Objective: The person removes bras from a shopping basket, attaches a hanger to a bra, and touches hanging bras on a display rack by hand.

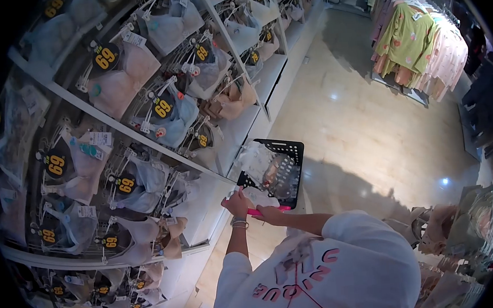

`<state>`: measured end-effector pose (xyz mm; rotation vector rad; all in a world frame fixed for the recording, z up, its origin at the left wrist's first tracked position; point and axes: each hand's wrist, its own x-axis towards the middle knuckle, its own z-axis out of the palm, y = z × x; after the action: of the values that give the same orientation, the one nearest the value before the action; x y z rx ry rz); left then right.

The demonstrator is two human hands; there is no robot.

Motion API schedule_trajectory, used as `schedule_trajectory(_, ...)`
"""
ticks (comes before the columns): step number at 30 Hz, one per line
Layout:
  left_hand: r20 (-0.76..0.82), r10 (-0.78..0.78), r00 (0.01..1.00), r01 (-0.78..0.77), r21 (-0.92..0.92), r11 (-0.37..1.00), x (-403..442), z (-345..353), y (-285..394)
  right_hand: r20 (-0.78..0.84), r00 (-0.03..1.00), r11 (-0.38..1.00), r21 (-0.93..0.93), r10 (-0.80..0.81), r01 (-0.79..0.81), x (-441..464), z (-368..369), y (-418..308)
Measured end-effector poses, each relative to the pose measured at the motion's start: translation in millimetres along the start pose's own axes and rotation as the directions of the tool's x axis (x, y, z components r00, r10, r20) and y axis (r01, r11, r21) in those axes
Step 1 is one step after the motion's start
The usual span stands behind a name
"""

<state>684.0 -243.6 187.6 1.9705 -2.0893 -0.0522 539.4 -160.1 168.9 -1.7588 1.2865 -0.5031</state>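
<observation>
Left hand (236, 203), grip unclear; right hand (271, 215), curled round pink strip (254, 212); white package (254, 158), far-left corner of basket (299, 165), could spill if tilted.

The wood-grained floor (343, 165) is overlaid by shadows and spots of light. A low garment rack (418, 98) is supported on it. White display shelving (202, 216) is installed alongside, and bras (110, 92) on hangers are carried in tiers, interspersed with black price discs (105, 58), many marked 69. White lace-like fabric (257, 158) and a clear package (284, 177) are contained in a black perforated basket (300, 173); its underside is hidden.
</observation>
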Motion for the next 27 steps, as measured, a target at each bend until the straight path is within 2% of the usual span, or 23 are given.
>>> schedule_trajectory(2,0.041,0.012,0.999,-0.011,-0.026,1.000,6.0,1.3,4.0,-0.022,0.999,0.999,-0.010,0.033,-0.033,0.3,-3.8,-1.9)
schedule_trajectory(3,-0.115,0.051,0.992,-0.064,-0.110,0.992,8.4,2.6,8.3,-0.037,0.998,0.999,-0.014,0.046,-0.047,0.3,-8.9,-5.4)
schedule_trajectory(6,-0.033,0.072,0.997,-0.076,-0.145,0.986,19.0,-7.4,14.5,-0.118,0.992,0.999,-0.003,0.043,-0.044,6.0,-6.6,-5.0)
schedule_trajectory(7,-0.142,0.087,0.986,-0.120,-0.237,0.964,21.3,-8.0,18.9,-0.135,0.990,0.999,-0.006,0.047,-0.048,8.0,-8.0,-4.8)
schedule_trajectory(10,-0.094,0.106,0.990,-0.121,-0.169,0.978,34.6,-8.6,20.4,-0.188,0.980,0.997,-0.012,0.067,-0.071,13.4,-10.5,-7.9)
schedule_trajectory(14,-0.082,0.193,0.978,-0.206,-0.204,0.957,49.7,-5.0,20.9,-0.274,0.959,0.996,-0.034,0.075,-0.087,22.6,-12.0,-3.8)
schedule_trajectory(15,-0.076,0.210,0.975,-0.221,-0.211,0.952,55.0,-0.5,18.9,-0.264,0.956,0.991,-0.004,0.130,-0.136,23.0,-14.4,-5.4)
schedule_trajectory(17,-0.110,0.239,0.965,-0.260,-0.251,0.932,70.3,6.6,24.9,-0.286,0.949,0.990,0.014,0.135,-0.137,27.7,-23.7,-8.3)
schedule_trajectory(20,0.003,0.249,0.969,-0.245,-0.167,0.955,84.6,2.4,34.4,-0.301,0.944,0.991,0.024,0.135,-0.134,39.2,-31.3,-0.1)
schedule_trajectory(23,-0.094,0.286,0.954,-0.300,-0.230,0.926,97.1,17.1,37.2,-0.280,0.953,0.994,0.027,0.113,-0.110,45.6,-44.1,3.4)
schedule_trajectory(26,-0.079,0.294,0.952,-0.304,-0.184,0.935,112.8,27.9,43.0,-0.232,0.967,0.994,0.041,0.107,-0.101,55.2,-56.1,10.2)
schedule_trajectory(27,-0.143,0.284,0.948,-0.311,-0.233,0.921,116.1,26.9,49.8,-0.231,0.968,0.995,0.048,0.094,-0.086,56.4,-63.1,7.7)
